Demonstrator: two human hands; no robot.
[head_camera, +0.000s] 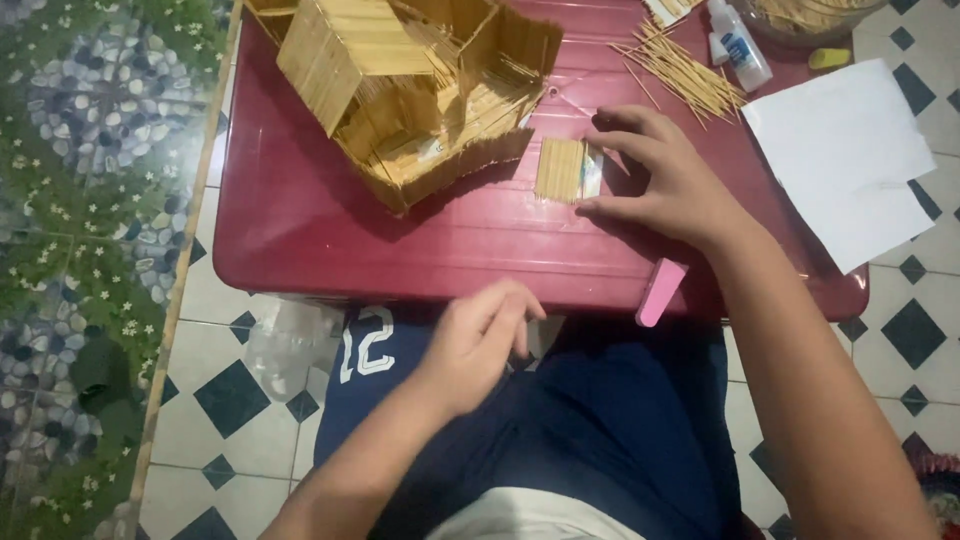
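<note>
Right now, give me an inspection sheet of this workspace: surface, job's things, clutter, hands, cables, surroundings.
Surface: red table, low, glossy.
Job's things: small stick panel lying flat; stick house behind it.
Clutter: loose sticks, glue bottle, white paper over the edge, pink block at the front rim.
Hands: right hand fingertips at the panel; left hand off the table, over the lap, blurred.
Cables: nothing seen.
Surroundings: tiled floor, floral mat on the left.

Dark red table (300, 230), tan stick house (400, 80), pink file (661, 291), checkered white-and-navy floor (230, 390)
</note>
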